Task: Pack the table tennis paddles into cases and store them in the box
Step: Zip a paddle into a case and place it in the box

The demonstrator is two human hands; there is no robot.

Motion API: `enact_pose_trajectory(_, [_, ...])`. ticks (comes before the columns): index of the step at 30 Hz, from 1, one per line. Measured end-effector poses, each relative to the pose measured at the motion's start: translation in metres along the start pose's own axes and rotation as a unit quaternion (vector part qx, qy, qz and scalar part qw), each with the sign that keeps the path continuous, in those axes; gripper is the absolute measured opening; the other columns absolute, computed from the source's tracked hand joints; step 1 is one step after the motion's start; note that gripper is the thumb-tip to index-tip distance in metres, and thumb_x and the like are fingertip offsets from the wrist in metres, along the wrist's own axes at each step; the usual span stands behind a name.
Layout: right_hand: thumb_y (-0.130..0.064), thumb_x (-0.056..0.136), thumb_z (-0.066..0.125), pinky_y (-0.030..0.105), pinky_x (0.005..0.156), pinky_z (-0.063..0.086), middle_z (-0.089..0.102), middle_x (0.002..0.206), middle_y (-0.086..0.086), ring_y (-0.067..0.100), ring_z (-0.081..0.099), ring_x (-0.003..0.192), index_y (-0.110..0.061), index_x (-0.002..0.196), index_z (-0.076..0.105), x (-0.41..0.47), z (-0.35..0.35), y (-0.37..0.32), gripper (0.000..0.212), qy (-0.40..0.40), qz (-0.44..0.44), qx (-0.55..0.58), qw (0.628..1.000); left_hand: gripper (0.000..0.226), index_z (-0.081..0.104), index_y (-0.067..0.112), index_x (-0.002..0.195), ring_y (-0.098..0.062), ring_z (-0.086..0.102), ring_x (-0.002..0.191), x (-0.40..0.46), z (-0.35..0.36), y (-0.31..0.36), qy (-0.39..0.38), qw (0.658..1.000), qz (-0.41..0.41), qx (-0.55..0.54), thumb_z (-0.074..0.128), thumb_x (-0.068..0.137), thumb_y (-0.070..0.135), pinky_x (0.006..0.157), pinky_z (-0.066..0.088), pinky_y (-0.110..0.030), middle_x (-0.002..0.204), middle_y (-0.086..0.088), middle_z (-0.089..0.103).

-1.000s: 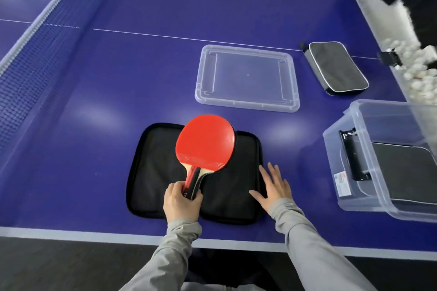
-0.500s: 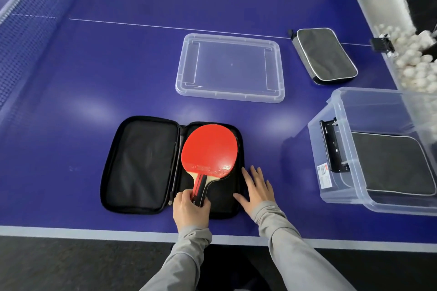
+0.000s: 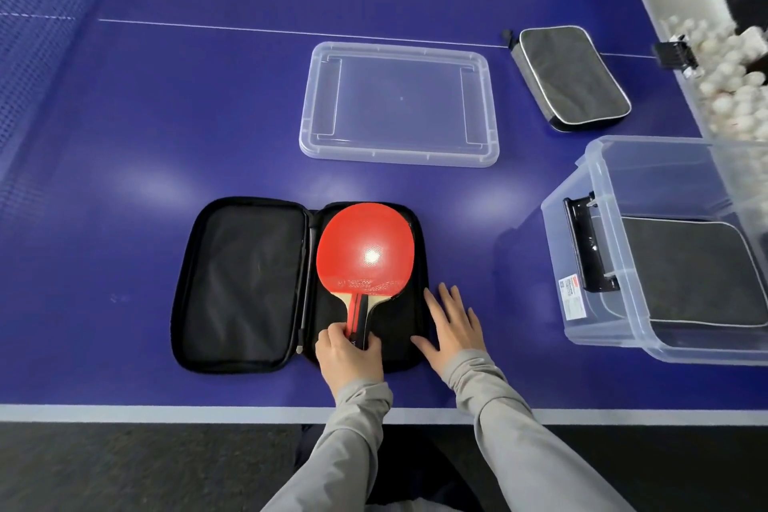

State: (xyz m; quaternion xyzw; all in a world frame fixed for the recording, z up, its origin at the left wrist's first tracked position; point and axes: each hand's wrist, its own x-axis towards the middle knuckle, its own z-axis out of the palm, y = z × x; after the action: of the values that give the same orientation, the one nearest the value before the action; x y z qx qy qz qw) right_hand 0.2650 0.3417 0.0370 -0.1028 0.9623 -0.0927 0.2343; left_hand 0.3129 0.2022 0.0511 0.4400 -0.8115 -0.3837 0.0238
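Red paddle [image 3: 365, 251] lies flat, red face up, in the right half of the open black case [image 3: 245, 287], blade toward the far side, handle toward the near table edge. Left hand [image 3: 349, 357] grips the handle end, fingers and thumb curled round it. Right hand [image 3: 453, 324] lies flat, palm down, fingers straight and slightly spread, on the case's right edge and the table [image 3: 166, 116] just beside it. Case is unzipped and spread like a book, left half bare, mesh lining visible. It sits near the table's front edge.

Beyond the case, well apart: clear plastic lid [image 3: 399, 104] lying flat on the table. To the lid's right, a zipped grey case [image 3: 571, 77] with white piping, lying flat. At the right, a clear storage box [image 3: 660, 254] tipped toward the person, black latch on its near side, label sticker low on its wall; another grey case [image 3: 698, 270] lies inside it. White balls [image 3: 723, 83] are piled past the table's right edge. Net [image 3: 37, 33] at far left. Grey sleeves on both arms.
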Motion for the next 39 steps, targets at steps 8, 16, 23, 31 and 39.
enact_pose_trajectory(8, [-0.049,0.09,0.047,0.041,0.118,0.007,-0.005,0.158,-0.001,0.019,-0.01,0.146,-0.03,0.148,0.002,-0.003,0.0,-0.004,0.076,0.008,0.002,0.013,1.0,0.045,0.055,0.001,0.1,-0.029,0.05,0.099,0.003,-0.006,-0.007,-0.078,0.997,-0.001,-0.016,0.08,0.068,0.021,0.089,0.039,-0.036,0.1,-0.012,0.053])
enact_pose_trajectory(16, [-0.019,0.063,0.084,0.053,0.087,0.05,0.063,0.116,0.013,0.032,0.056,0.116,-0.013,0.103,0.07,-0.037,0.01,-0.02,0.042,0.195,-0.1,0.088,0.972,0.07,0.056,0.019,0.124,-0.014,0.053,0.109,0.034,-0.069,-0.045,-0.276,0.945,0.16,0.074,0.085,0.062,0.031,0.1,0.038,-0.032,0.113,0.004,0.056])
enact_pose_trajectory(23, [-0.025,0.042,0.092,0.037,0.07,0.048,0.065,0.08,-0.006,0.011,0.043,0.095,-0.025,0.066,0.071,-0.051,0.024,-0.04,0.032,0.22,-0.14,0.063,0.963,0.032,0.071,0.025,0.099,-0.01,0.046,0.104,0.039,-0.067,-0.06,-0.24,0.925,0.231,0.182,0.077,0.071,0.039,0.084,0.016,-0.023,0.099,0.015,0.052])
enact_pose_trajectory(31, [-0.01,0.038,0.09,0.032,0.069,0.04,0.06,0.071,-0.007,0.009,0.04,0.087,-0.025,0.056,0.065,-0.052,0.028,-0.048,0.035,0.218,-0.098,0.082,0.968,0.026,0.073,0.024,0.091,-0.009,0.046,0.1,0.039,-0.064,-0.064,-0.222,0.93,0.247,0.158,0.075,0.072,0.041,0.085,0.015,-0.023,0.092,0.018,0.047])
enact_pose_trajectory(39, [-0.009,0.042,0.09,0.032,0.07,0.039,0.061,0.074,-0.006,0.009,0.041,0.089,-0.025,0.059,0.066,-0.054,0.029,-0.046,0.033,0.209,-0.079,0.097,0.97,0.025,0.072,0.028,0.101,-0.012,0.045,0.107,0.043,-0.067,-0.067,-0.247,0.914,0.269,0.178,0.072,0.077,0.036,0.086,0.019,-0.025,0.104,0.01,0.054])
